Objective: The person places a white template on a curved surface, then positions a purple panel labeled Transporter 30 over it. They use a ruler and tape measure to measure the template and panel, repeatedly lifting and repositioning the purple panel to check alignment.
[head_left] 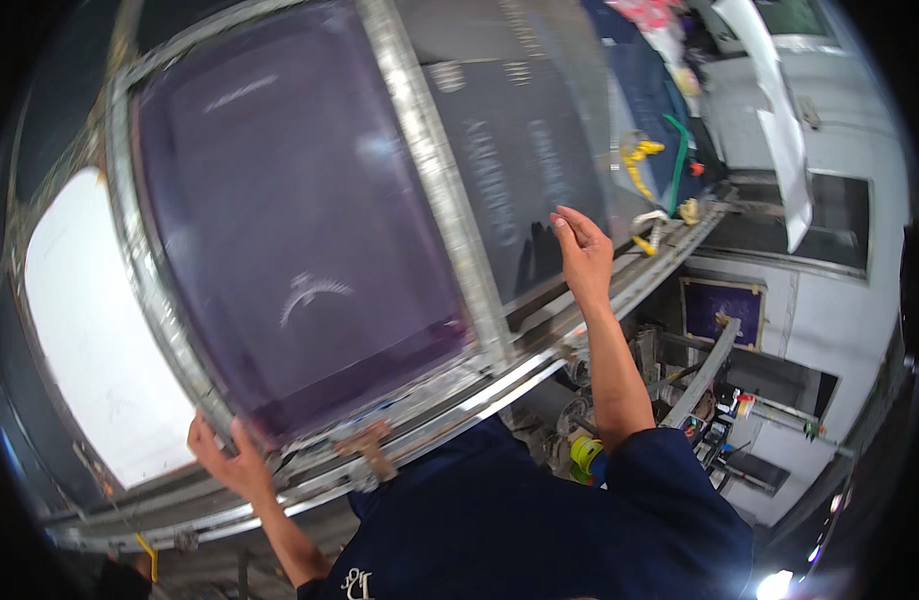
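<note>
A screen printing frame (416, 128) with silvery metal bars and dark purple mesh (280, 190) lies tilted across the left and middle. Its mesh carries a pale curved mark near the close end. At the frame's near left corner is my left hand (230, 462), thumb and fingers straddling the bar. My right hand (586, 258) hovers above the near edge of a dark printed panel (480, 150) to the right of the frame. Its fingers are loosely bent, with nothing visible in them, and their shadow falls on the panel.
A white rounded panel (95, 330) lies left of the frame. A metal rail (520, 388) runs along the near table edge. Yellow and green straps (677, 160) lie at the far right. Beyond the rail, lower right, stand machine parts and a purple framed screen (705, 300).
</note>
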